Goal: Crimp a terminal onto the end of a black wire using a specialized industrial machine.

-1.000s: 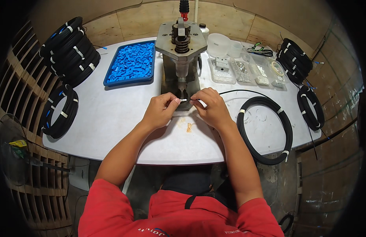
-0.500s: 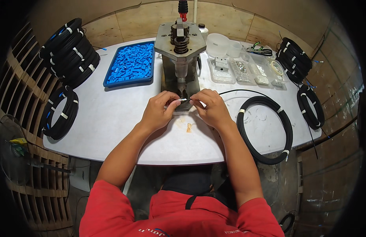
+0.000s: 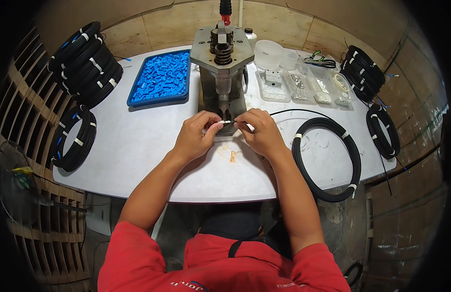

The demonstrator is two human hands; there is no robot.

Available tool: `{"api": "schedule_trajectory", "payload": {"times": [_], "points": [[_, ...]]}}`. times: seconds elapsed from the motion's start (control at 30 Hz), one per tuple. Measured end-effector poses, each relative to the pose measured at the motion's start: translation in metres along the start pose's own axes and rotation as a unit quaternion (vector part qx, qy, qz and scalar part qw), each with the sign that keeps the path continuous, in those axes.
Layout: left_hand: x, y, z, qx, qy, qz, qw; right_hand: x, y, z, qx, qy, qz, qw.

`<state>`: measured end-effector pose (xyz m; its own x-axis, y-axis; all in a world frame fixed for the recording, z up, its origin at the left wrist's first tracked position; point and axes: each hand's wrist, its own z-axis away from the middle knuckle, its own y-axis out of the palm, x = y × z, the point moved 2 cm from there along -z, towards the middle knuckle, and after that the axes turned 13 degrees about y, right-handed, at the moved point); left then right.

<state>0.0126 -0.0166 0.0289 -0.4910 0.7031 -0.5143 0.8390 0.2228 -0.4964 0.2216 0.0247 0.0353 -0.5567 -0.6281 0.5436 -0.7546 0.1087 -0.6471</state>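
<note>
White tabletop (image 3: 138,146) carries a metal press (image 3: 222,73). At its base I see my left hand (image 3: 196,136) and right hand (image 3: 259,134) curled knuckles-up, fingertips meeting, each grip pinched shut on a small white connector (image 3: 226,121) lying crosswise, left to right

Bright, even overhead light falls on the white table (image 3: 138,146); shadows are soft, focus sharp; fisheye edges bend and darken.
</note>
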Motion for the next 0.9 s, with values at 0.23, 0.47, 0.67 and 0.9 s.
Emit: {"api": "schedule_trajectory", "payload": {"times": [0.23,0.47,0.67,0.9], "points": [[-0.0011,-0.0008,-0.0003,-0.002,0.008,-0.006,1.0,-0.0009,0.0017,-0.0003,0.02,0.027,-0.007,0.999],[-0.0026,-0.001,-0.0015,-0.004,0.001,-0.006,1.0,-0.0012,0.0028,-0.0003,0.025,0.038,-0.002,0.999],[-0.0038,-0.0025,-0.0018,0.003,-0.009,-0.009,1.0,-0.0018,0.0023,-0.0002,-0.017,0.013,-0.024,0.999],[-0.0028,-0.0033,-0.0018,0.001,-0.022,-0.007,1.0,-0.0018,0.0007,-0.0007,-0.027,0.005,-0.026,0.999]]}}
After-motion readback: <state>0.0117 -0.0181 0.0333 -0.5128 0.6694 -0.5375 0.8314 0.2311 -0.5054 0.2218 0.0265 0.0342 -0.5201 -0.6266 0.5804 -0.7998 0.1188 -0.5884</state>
